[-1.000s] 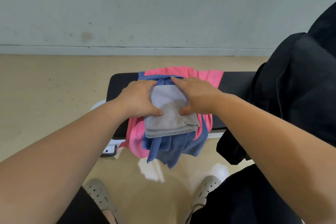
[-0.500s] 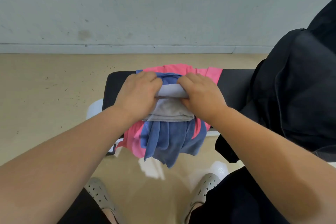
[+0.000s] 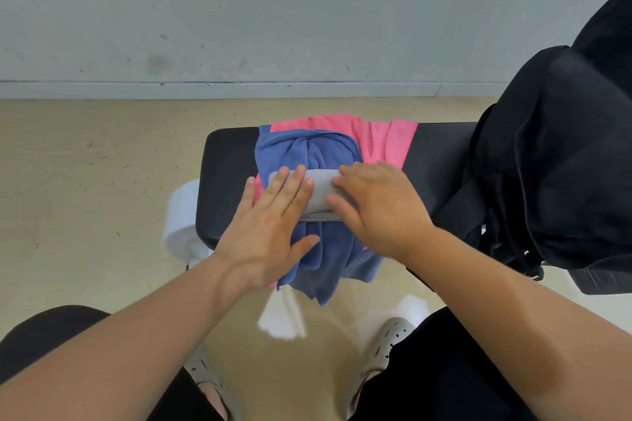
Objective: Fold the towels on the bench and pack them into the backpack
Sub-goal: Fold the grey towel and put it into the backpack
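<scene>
Gray towel (image 3: 319, 193) pressed under flat left grip (image 3: 273, 222) and flat right grip (image 3: 379, 208).

- Grey towel (image 3: 319, 193): folded small, on top of the pile.
- Blue towel (image 3: 307, 150): crumpled, hanging over the near edge of the bench (image 3: 225, 181).
- Pink towel (image 3: 386, 140): underneath, spread out.
- Backpack (image 3: 554, 164): black, at the right end.

This is a bare indoor room, closer to a utility or exercise space than a lived-in home, though which exactly cannot be told. The wall (image 3: 239, 10) is flat pale grey paint, scuffed and stained, with a low baseboard (image 3: 205, 90) along its foot. The floor (image 3: 85, 181) is smooth, glossy beige, scattered with small dark specks. The desk (image 3: 225, 181) is a black padded bench top on a white frame (image 3: 181, 215). A black backpack (image 3: 547, 164) stands at its right end. 2 perforated clogs (image 3: 386, 342) rest on the floor.
</scene>
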The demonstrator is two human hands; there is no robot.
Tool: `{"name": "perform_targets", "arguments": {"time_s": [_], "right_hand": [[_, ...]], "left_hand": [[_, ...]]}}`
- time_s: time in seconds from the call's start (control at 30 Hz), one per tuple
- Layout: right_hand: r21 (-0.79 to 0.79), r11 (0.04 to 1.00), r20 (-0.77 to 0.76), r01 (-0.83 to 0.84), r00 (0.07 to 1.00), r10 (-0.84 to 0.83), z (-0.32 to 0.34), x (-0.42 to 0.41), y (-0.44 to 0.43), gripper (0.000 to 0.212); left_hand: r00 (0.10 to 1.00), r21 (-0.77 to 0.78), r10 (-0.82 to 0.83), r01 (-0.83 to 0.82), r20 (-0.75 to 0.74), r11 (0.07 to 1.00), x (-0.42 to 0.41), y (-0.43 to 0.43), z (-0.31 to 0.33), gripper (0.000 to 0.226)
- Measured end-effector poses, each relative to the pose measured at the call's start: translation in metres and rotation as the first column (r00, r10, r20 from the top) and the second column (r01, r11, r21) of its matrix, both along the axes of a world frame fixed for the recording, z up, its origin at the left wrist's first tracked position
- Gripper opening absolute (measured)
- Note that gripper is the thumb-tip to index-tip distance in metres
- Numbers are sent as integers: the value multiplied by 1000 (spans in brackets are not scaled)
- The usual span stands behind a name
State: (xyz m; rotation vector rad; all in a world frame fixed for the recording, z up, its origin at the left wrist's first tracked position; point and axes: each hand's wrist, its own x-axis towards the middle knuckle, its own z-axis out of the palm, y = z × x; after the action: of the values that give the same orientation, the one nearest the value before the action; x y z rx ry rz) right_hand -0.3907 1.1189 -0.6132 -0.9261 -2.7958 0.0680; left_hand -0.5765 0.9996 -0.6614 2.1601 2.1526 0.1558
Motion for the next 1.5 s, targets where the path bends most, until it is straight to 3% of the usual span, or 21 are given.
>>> {"name": "perform_targets", "arguments": {"time_s": [0.1, 0.17, 0.23, 0.3, 0.37, 0.43, 0.53, 0.7, 0.87, 1.0, 1.1, 1.2, 1.37, 1.5], "right_hand": [[-3, 998, -91, 67, 994, -67, 5, -33, 14, 49], [-66, 992, 66, 105, 993, -101, -8, -43, 12, 57], [-114, 979, 171, 172, 974, -151, -25, -42, 4, 68], [-105, 970, 126, 219, 971, -205, -32, -38, -1, 70], [-71, 969, 115, 236, 967, -227, -34, -36, -4, 66], [-54, 967, 109, 249, 964, -242, -37, -36, -6, 66], [-66, 974, 59, 219, 975, -215, -40, -35, -5, 66], [-103, 990, -18, 97, 995, -99, -44, -33, 2, 66], [19, 999, -58, -26, 998, 27, -31, -24, 5, 67], [-32, 998, 34, -63, 997, 64, -4, -17, 13, 58], [-234, 972, 31, -3, 999, 10, 23, -6, 17, 44], [-326, 944, -88, 54, 992, -87, 51, 18, 20, 38], [-188, 932, -232, 311, 908, -350, 96, 80, 37, 38], [-66, 846, -384, 529, 769, -510, 132, 147, 55, 54]], "left_hand": [[998, 10, -62, 62, 14, 998, -9, 0, 0, 82], [996, -9, -80, 81, 49, 997, -16, 0, 2, 80], [978, -28, -44, 51, 205, 998, -17, 1, 8, 78], [902, 2, 54, -61, 428, 998, -11, 9, 17, 75], [834, 44, 146, -199, 533, 979, -4, 25, 24, 65], [865, 46, 201, -249, 460, 968, 1, 37, 21, 58], [949, 33, 182, -197, 258, 980, -2, 42, 4, 65], [978, -6, 150, -150, 143, 989, -9, 43, -2, 70], [991, 101, 112, -119, 78, 988, -8, 35, 17, 57], [974, 120, 67, -95, 216, 988, -4, 37, 42, 68], [934, 95, 57, -96, 353, 991, 9, 44, 71, 72], [885, 204, 39, -149, 463, 968, 31, 57, 102, 79], [895, 407, -35, -167, 444, 898, 82, 94, 142, 74], [913, 426, -106, -79, 394, 901, 137, 126, 160, 58]]}}
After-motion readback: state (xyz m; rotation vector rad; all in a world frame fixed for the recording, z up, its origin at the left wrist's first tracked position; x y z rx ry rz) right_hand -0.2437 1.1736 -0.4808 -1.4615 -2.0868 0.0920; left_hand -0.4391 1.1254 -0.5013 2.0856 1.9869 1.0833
